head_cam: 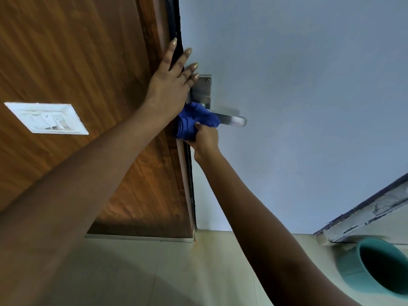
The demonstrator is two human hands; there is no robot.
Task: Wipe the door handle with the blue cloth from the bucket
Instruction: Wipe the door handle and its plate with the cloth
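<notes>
A steel lever door handle (234, 120) on a steel backplate (202, 90) is mounted on the pale blue-grey door (298, 85). My right hand (206, 140) is shut on the bunched blue cloth (194, 121), which is pressed over the inner part of the lever near its pivot. The lever's outer end sticks out bare to the right of the cloth. My left hand (171, 82) lies flat with fingers spread across the door's edge and the wooden frame (154, 51), just above the handle, its fingertips touching the backplate's top.
A teal bucket (357, 268) stands on the tiled floor (165, 272) at the lower right, near a worn painted ledge (364, 215). A white switch plate (47, 118) sits on the wood panel at the left.
</notes>
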